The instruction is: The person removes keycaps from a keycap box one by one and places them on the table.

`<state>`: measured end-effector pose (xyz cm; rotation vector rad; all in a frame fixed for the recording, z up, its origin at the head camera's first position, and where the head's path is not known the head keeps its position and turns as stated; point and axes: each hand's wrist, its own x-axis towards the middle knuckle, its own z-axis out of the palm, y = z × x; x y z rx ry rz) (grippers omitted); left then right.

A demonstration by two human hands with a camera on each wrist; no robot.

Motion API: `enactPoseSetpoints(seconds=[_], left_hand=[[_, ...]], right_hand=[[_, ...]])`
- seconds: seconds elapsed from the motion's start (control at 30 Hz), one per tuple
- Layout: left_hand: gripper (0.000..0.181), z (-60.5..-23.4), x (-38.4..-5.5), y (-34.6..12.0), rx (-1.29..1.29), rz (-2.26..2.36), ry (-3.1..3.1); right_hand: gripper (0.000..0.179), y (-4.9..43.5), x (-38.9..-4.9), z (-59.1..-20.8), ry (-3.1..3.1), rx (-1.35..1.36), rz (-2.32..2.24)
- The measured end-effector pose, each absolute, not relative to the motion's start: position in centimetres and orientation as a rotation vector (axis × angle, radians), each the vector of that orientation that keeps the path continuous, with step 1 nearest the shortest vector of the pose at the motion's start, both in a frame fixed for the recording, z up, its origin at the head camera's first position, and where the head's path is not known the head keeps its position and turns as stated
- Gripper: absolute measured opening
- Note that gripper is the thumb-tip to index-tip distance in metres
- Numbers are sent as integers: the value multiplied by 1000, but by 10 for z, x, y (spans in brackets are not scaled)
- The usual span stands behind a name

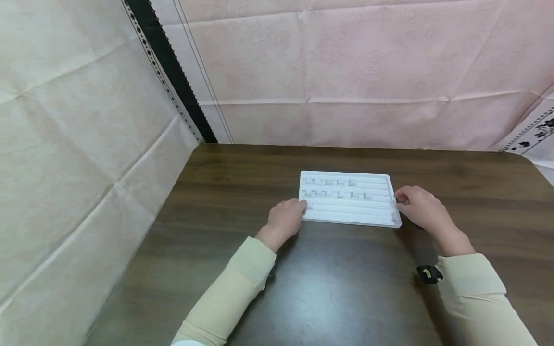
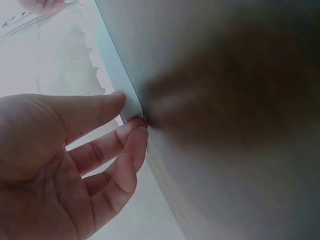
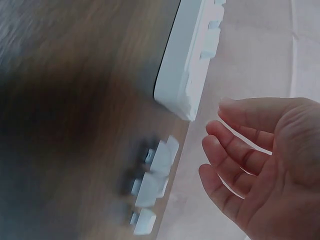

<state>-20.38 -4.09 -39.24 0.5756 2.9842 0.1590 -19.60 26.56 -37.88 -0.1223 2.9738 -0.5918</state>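
Note:
A white ridged tray (image 1: 346,216) lies on the table, with small translucent pieces (image 1: 337,193) standing in its two back rows. My left hand (image 1: 283,218) pinches the tray's left end. In the left wrist view, the thumb of that hand (image 2: 65,150) is on one face of the tray's edge (image 2: 117,70) and a fingertip is at its lower side. Beside the right end is my right hand (image 1: 421,209), its fingers bent. The right wrist view shows this hand (image 3: 265,155) holding nothing, its fingertips apart from the tray's corner (image 3: 175,100).
Several loose white pieces (image 3: 150,185) lie on the table past the tray's right end; the head view does not show them plainly. Dark brown wood forms the tabletop (image 1: 207,278). Pale cloth (image 1: 368,72) hangs behind it. A black device (image 1: 429,274) is on the right wrist.

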Motion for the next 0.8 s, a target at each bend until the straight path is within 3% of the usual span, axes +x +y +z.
enactPoseSetpoints(seconds=[0.8], left_hand=[[11, -391, -203, -40, 582, 144, 3003]], right_hand=[[24, 198, -213, -375, 2981, -303, -670]])
